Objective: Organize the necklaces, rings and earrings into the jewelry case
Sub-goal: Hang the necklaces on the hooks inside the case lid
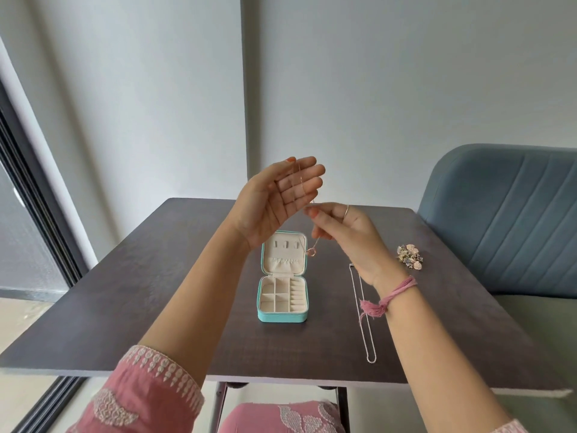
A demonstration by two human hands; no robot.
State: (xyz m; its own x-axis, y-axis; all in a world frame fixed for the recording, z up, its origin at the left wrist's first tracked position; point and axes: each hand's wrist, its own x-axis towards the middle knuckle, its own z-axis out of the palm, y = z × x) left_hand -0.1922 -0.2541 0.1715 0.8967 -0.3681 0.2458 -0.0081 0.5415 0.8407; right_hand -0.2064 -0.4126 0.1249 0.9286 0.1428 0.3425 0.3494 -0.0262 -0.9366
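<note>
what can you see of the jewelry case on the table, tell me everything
The jewelry case is a small square box with a teal outside and a cream, fabric-like lining. It lies open near the middle of the dark table, its lid standing upright at the back. The lid lining has small hooks or tabs above a gathered pocket. The base is split into square compartments on the left and padded ring rolls on the right, all seemingly empty. Neither hand touches it.

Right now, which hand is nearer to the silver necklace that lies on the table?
Right. The right hand is raised just above the far end of the silver necklace, pinching a thin chain. The left hand is higher and further left, beyond the jewelry case.
</note>
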